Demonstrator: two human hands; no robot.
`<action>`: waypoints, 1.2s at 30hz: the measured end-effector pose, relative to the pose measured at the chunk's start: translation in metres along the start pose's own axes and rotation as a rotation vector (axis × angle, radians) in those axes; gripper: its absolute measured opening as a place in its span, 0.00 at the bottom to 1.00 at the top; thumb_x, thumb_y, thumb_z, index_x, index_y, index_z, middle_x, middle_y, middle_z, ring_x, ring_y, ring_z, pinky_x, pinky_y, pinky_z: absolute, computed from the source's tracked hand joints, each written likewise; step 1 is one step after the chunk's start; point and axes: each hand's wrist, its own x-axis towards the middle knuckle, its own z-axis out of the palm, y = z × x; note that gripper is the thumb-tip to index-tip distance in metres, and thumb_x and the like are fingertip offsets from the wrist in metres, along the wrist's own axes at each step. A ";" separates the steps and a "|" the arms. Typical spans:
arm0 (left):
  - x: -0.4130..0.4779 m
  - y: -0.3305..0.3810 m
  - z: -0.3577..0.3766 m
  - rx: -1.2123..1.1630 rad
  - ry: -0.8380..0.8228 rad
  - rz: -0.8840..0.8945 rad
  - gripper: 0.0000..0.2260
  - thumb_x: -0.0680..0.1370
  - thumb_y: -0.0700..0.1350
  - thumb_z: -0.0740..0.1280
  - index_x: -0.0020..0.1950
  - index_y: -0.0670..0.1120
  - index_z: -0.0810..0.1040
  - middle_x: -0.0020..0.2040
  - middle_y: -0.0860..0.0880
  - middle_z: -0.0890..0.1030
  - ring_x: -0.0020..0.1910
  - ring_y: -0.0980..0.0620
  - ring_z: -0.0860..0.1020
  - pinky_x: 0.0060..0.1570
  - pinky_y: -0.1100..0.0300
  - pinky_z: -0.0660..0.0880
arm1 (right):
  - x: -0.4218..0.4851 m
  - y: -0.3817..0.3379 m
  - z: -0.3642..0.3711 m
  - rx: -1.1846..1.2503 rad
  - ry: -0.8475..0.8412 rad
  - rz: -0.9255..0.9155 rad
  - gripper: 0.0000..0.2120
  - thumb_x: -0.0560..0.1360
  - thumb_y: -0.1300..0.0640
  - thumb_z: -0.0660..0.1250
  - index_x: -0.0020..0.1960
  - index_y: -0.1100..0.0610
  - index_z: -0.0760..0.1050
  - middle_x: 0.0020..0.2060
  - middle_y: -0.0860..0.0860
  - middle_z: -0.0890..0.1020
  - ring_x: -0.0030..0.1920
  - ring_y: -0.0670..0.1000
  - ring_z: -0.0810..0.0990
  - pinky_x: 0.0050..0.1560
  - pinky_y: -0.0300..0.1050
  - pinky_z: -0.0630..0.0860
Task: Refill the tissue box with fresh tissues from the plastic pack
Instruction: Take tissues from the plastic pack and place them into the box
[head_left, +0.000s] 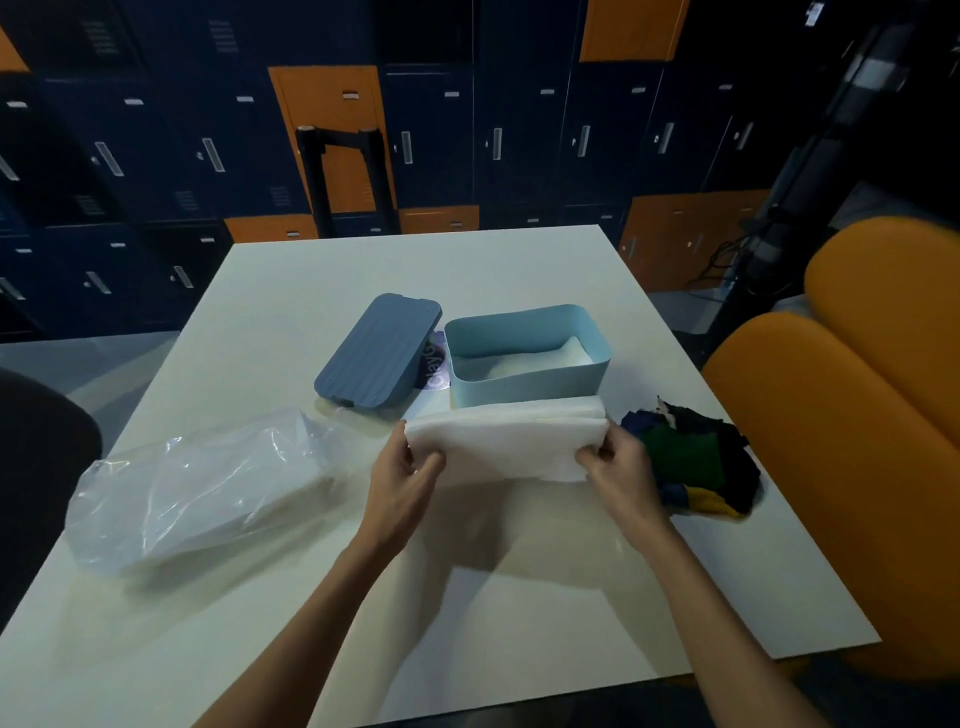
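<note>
A light blue tissue box (530, 384) stands open in the middle of the white table, with some white tissue lying inside it. Its darker blue ribbed lid (376, 351) lies upside down just to its left. I hold a white stack of tissues (506, 439) above the table, right in front of the box. My left hand (402, 480) grips the stack's left end and my right hand (621, 462) grips its right end. A clear plastic pack (208, 483) with more tissues lies at the left.
A dark bundle of cloth (693, 457) in green, blue and yellow lies right of my right hand. Orange chairs (841, 426) stand close to the table's right edge. A dark chair back (41, 467) is at the left. Lockers fill the background.
</note>
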 end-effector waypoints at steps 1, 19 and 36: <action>0.001 0.002 -0.003 -0.014 -0.012 -0.006 0.11 0.73 0.38 0.67 0.54 0.48 0.78 0.48 0.49 0.82 0.47 0.48 0.80 0.49 0.47 0.79 | 0.001 -0.004 -0.005 0.001 -0.002 -0.012 0.11 0.72 0.68 0.65 0.52 0.58 0.77 0.43 0.54 0.82 0.46 0.54 0.81 0.43 0.43 0.78; 0.156 0.108 0.030 0.543 -0.187 -0.162 0.05 0.73 0.39 0.65 0.43 0.36 0.76 0.44 0.40 0.79 0.42 0.41 0.80 0.42 0.47 0.80 | 0.144 -0.106 -0.036 -0.606 0.061 -0.042 0.13 0.72 0.60 0.68 0.49 0.69 0.79 0.47 0.64 0.82 0.49 0.63 0.81 0.48 0.58 0.80; 0.141 0.076 0.056 1.402 -0.203 0.050 0.11 0.73 0.38 0.67 0.55 0.41 0.75 0.47 0.46 0.79 0.39 0.49 0.72 0.38 0.59 0.68 | 0.141 -0.081 0.004 -1.242 -0.042 -0.094 0.10 0.73 0.61 0.63 0.54 0.59 0.73 0.57 0.59 0.70 0.54 0.58 0.73 0.50 0.47 0.65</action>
